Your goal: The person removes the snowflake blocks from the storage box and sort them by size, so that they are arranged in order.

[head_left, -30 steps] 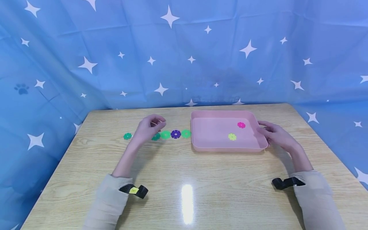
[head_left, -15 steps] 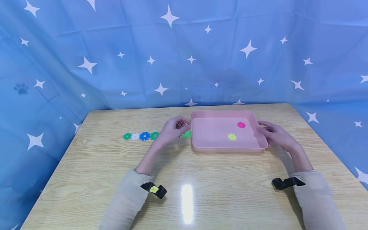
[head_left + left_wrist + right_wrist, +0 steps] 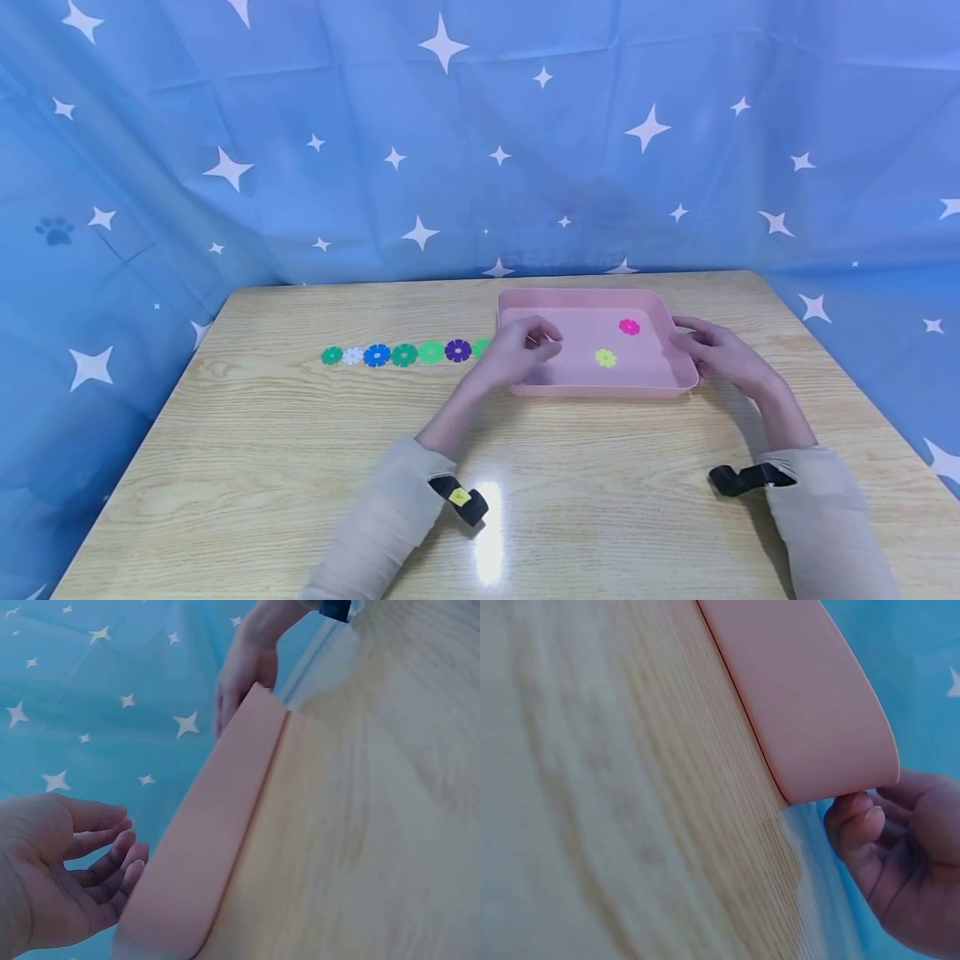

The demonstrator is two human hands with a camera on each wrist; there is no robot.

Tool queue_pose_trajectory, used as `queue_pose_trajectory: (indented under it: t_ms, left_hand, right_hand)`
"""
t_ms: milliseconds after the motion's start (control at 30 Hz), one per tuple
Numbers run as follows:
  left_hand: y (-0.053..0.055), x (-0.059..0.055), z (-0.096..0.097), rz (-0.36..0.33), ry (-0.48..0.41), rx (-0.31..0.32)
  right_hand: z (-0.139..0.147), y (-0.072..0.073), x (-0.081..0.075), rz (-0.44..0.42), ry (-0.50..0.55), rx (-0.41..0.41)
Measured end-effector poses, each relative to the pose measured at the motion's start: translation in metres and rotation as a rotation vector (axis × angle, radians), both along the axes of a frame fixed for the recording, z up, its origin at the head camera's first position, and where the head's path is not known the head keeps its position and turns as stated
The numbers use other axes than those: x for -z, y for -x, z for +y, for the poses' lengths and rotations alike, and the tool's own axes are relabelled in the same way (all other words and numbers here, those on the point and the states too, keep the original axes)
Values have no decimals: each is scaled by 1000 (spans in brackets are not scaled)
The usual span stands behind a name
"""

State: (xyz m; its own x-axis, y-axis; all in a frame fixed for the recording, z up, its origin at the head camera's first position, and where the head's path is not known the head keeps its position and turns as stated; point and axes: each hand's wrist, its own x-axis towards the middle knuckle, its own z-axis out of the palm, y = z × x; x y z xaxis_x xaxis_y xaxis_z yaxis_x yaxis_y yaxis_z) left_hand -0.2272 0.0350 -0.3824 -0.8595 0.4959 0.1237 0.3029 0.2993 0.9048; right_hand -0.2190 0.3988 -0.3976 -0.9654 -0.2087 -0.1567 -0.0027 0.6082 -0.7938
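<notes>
My left hand [image 3: 517,350] is over the left part of a shallow pink tray [image 3: 577,390], its fingers loosely bent. Nothing shows between those fingers in the left wrist view, where the hand [image 3: 56,870] is beside the tray's wall [image 3: 210,825]. At the tray's right end, my right hand [image 3: 712,350] grips the wall. From the right wrist, that hand [image 3: 915,855] has its bent fingers against the end of the tray. Inside lie a yellow snowflake disc [image 3: 605,357] and a pink snowflake disc [image 3: 629,327], apart from each other.
Left of the tray runs a row of several snowflake discs, including a white disc [image 3: 352,356], a blue disc [image 3: 377,355] and a purple disc [image 3: 457,350]. The left hand partly covers the row's right end. A starry blue curtain [image 3: 375,208] hangs behind the wooden table [image 3: 225,467].
My left hand has moved right, from above the disc row to over the tray, uncovering most of the row. The right hand and the tray have stayed in place.
</notes>
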Motion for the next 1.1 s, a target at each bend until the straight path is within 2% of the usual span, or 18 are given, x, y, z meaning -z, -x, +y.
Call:
queue_pose_trajectory:
  t_ms: [133,400,600,733,1100]
  left_hand:
    - [-1,6,16,-22,-1,3]
    - [-4,14,42,-109,-42,-5]
    - [-3,17,59,-122,-22,-18]
    - [-1,17,70,-133,3,-35]
    - [10,22,93,-155,43,-74]
  right_hand:
    - [0,0,0,5,8,-1]
    - [2,1,3,2,18,1]
    - [2,1,3,-14,53,0]
    - [2,1,2,-12,39,0]
    - [3,3,3,-17,17,2]
